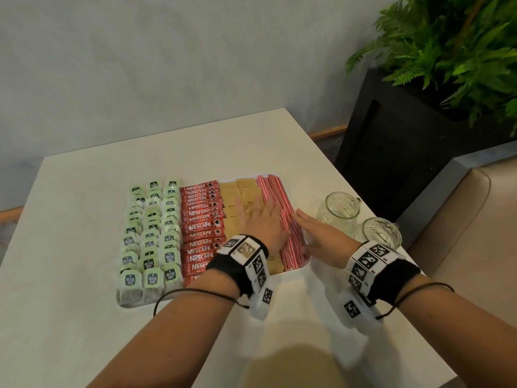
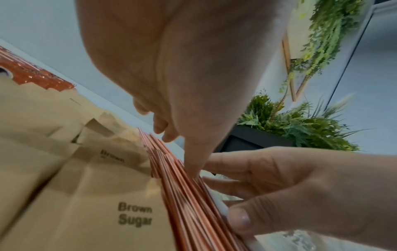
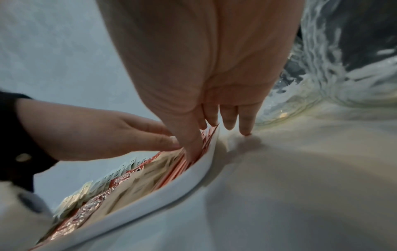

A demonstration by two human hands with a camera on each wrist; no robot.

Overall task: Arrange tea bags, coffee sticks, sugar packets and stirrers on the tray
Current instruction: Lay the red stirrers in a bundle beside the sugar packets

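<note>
A white tray [image 1: 296, 268] on the table holds green tea bags [image 1: 152, 236] in rows at its left, red Nescafe coffee sticks [image 1: 200, 228], brown sugar packets [image 1: 246, 194] and red-and-white striped stirrers [image 1: 275, 197] along its right side. My left hand [image 1: 261, 219] lies flat with straight fingers on the sugar packets [image 2: 103, 203], its thumb against the stirrers [image 2: 184, 195]. My right hand [image 1: 319, 233] lies along the tray's right rim [image 3: 193, 176], fingers straight, thumb down among the stirrers [image 3: 182, 164], fingertips [image 3: 244, 129] on the table.
Two clear glass jars [image 1: 338, 208] [image 1: 380, 233] stand on the table just right of my right hand. A black planter [image 1: 391, 147] with green ferns stands beyond the table's right edge. Bare table top [image 1: 70, 275] lies left of and in front of the tray.
</note>
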